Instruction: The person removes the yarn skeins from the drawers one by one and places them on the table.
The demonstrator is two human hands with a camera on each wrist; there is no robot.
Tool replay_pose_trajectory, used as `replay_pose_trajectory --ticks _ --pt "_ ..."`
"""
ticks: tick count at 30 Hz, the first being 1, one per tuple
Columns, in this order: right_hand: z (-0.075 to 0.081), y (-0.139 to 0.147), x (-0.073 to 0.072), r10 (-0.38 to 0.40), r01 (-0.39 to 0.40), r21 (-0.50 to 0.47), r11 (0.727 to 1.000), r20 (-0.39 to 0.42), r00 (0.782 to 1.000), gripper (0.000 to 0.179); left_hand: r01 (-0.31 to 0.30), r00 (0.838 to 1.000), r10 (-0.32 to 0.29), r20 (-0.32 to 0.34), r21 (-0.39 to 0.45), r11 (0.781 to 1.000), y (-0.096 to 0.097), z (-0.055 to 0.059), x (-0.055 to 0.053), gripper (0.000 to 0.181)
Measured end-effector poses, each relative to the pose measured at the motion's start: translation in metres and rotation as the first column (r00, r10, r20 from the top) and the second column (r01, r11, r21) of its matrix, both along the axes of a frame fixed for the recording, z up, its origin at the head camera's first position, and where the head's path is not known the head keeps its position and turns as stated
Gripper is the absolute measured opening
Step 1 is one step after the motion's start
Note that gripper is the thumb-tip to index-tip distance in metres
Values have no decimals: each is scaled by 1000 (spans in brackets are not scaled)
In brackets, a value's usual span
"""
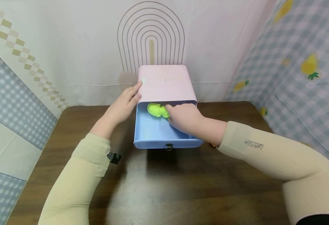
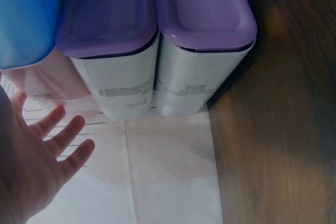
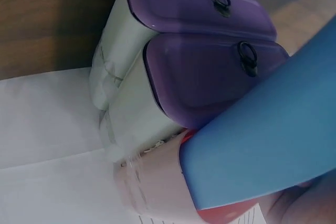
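Note:
A pink drawer unit (image 1: pixel 165 82) has its light blue drawer (image 1: pixel 154 131) pulled out toward me. Inside the drawer, near the back, sits a bright yellow-green bundle (image 1: pixel 155 110), crumpled and soft-looking; its exact kind is unclear. My right hand (image 1: pixel 185 117) reaches over the drawer's right side and pinches the bundle's right end, with the fingertips partly hidden. My left hand (image 1: pixel 122 104) lies along the unit's left edge, fingers extended and fingertips touching it. In the left wrist view, the left hand (image 2: pixel 44 156) has its fingers spread beside the pink casing (image 2: pixel 52 80).
Below the pink unit, the wrist views show two pale units with purple drawers (image 3: pixel 210 77), fitted with dark ring pulls (image 3: pixel 248 55). An orange item (image 1: pixel 213 144) lies partly hidden beneath the right forearm. A patterned cloth wall (image 1: pixel 91 47) stands behind the brown table (image 1: pixel 159 193).

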State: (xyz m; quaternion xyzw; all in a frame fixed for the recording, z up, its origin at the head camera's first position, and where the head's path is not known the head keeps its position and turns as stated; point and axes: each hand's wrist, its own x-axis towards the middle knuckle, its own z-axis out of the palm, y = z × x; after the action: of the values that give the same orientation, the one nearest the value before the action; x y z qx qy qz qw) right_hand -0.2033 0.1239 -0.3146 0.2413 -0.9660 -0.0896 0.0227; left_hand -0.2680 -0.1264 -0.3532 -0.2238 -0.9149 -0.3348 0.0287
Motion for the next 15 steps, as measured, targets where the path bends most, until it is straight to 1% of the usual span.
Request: replay_pose_trajectory --ticks 5,9,15 --pt "4 6 2 35 -34 -65 997 18 999 27 -9 1000 9 6 -12 1000 0 1 -1 58" --pt "7 10 2 42 -36 -115 993 46 998 33 -3 1000 3 5 -9 1000 1 1 -1 58" --pt "9 14 1 57 -45 -174 984 66 996 30 -6 1000 6 6 -3 1000 2 0 -1 58"
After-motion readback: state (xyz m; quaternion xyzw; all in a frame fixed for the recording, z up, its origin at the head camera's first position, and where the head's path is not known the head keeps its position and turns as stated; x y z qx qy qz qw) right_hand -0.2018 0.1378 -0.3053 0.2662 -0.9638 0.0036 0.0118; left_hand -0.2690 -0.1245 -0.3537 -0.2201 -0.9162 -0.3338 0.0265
